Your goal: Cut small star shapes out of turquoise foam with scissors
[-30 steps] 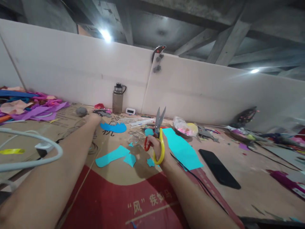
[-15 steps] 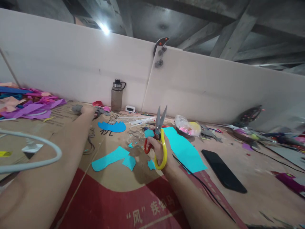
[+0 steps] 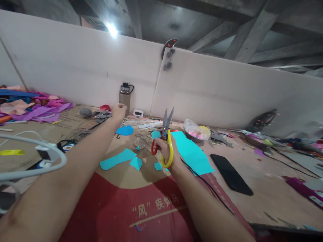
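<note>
My right hand (image 3: 163, 150) grips a pair of scissors (image 3: 167, 122) with one red and one yellow handle, the blades apart and pointing up. A small teal felt piece (image 3: 156, 134) shows beside the fingers. My left hand (image 3: 118, 111) reaches out in front of the grey water bottle (image 3: 124, 97), its fingers curled together; anything in them is hidden. Below that hand lies a blue scalloped felt piece (image 3: 125, 130). Nearer are a long teal strip (image 3: 118, 159), a small teal cutout (image 3: 136, 163) and a teal flower-like scrap (image 3: 158, 166). A large teal sheet (image 3: 193, 153) lies right of the scissors.
A black phone (image 3: 230, 174) lies at right, with a thin black cable (image 3: 209, 185) beside the sheet. Coloured felt scraps (image 3: 37, 107) pile at far left, near a white cable loop (image 3: 62, 161). Grey scraps (image 3: 101, 116), white sticks (image 3: 150, 125) and a bowl (image 3: 195, 134) line the back.
My left hand has moved right, from the grey scraps to the front of the bottle. The scissors stay in my right hand, and the view has shifted slightly.
</note>
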The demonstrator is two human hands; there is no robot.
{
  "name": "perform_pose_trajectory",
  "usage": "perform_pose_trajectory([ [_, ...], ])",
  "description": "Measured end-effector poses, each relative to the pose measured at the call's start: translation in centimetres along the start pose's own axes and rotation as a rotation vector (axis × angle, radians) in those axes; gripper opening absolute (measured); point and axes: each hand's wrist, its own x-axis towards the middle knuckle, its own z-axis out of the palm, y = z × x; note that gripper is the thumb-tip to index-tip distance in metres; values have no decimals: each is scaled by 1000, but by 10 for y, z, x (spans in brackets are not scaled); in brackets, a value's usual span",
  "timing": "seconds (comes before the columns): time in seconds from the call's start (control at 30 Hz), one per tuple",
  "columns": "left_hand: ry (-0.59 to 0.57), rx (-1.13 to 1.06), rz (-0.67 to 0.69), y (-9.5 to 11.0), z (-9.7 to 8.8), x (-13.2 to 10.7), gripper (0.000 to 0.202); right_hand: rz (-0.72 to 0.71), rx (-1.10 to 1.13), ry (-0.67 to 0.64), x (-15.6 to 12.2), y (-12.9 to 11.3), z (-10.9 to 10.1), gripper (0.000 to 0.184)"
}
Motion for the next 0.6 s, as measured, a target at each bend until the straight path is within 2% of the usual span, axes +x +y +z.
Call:
perform_pose_trajectory([
  [0.1,-200,-94,-2,20,28,-35,26,0,38,3,3,0,-2,40],
  [0.17,-410,-212,-60,31,35,-60,39,-29,50,18,6,1,-5,36],
  [0.27,-638,-314,-119,39,31,-92,50,-100,39,52,12,3,-9,32],
  [0.37,-812,-350,-57,37,20,-113,52,-132,-1,62,14,3,-11,30],
  [0.47,-819,-457,27,24,14,-123,38,-89,-20,43,12,2,-10,35],
  [0.6,-800,-508,-71,9,12,-122,27,-107,-27,15,8,6,-6,43],
])
